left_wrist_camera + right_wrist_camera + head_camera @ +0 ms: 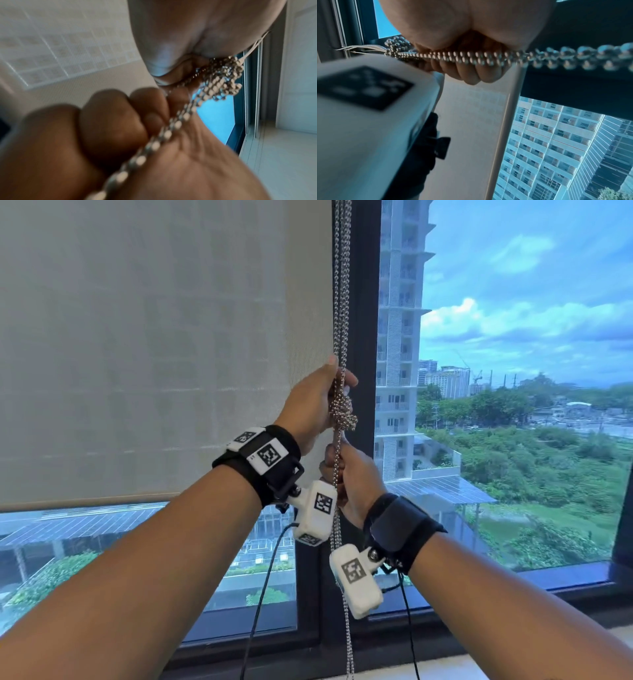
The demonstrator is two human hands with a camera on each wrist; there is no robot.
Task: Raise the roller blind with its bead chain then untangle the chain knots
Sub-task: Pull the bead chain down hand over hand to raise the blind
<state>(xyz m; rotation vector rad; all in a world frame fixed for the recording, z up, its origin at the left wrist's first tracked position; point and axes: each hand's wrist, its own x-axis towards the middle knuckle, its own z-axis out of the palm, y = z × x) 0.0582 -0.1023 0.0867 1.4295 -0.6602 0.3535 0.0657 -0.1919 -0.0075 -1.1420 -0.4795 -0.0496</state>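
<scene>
At the blind's (154,337) three o'clock, I'm gripping the chain (340,285) above the knot (343,412) with my left hand (315,405), right hand (356,477) clenching it below; slackening should loosen it.

chain (342,285) right of blind (154,337), knot (343,414) btwn hands

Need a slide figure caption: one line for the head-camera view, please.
Left hand grips the bead chain above its knot; right hand grips it below.
</scene>
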